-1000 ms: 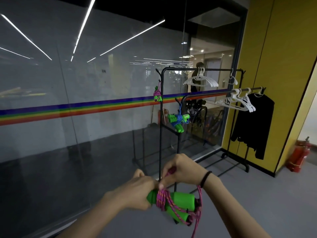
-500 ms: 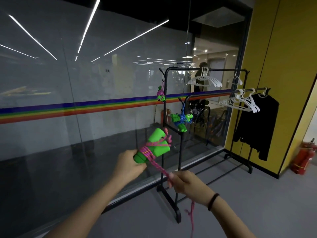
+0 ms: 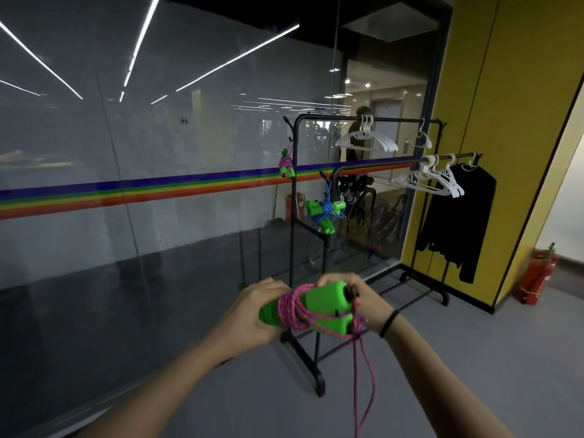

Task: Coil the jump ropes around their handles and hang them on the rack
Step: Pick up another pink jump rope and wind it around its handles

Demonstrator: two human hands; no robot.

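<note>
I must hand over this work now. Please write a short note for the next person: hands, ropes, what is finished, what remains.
Left grip holds one end of the green handles; right grip holds the other end.
The pink rope is partly coiled round both handles; its tail hangs loose toward the floor.
Done: a pink bundle and a blue bundle hang on the rack.
Left: wind the tail, fasten it, hang this rope on the rack.
</note>
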